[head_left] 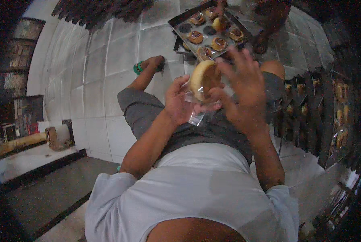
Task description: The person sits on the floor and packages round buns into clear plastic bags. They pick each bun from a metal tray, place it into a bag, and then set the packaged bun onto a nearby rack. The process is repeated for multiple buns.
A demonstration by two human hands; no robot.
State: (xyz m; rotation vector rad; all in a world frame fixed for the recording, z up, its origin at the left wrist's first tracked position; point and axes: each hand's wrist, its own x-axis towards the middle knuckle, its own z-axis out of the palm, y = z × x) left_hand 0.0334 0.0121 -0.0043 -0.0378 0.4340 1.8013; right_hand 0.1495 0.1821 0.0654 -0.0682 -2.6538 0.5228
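A round, golden bun (203, 80) in a clear plastic bag (195, 117) is held up in front of my lap. My left hand (178, 101) grips it from the left and below, the thumb along its side. Close against the bun's right side is my right hand (247, 90), its fingers spread and smeared by motion. Whether its thumb touches the bag I cannot tell. Just beyond lies a dark-rimmed tray (180, 34) with several browned, topped buns (219, 43) on it.
Another person's hand (220, 8) reaches over the tray's far side. Dark trays with more buns (341, 117) stand at the right. My green-strapped sandal (138, 67) rests on the pale tiled floor (93, 80). A ledge (39, 159) lies at the left.
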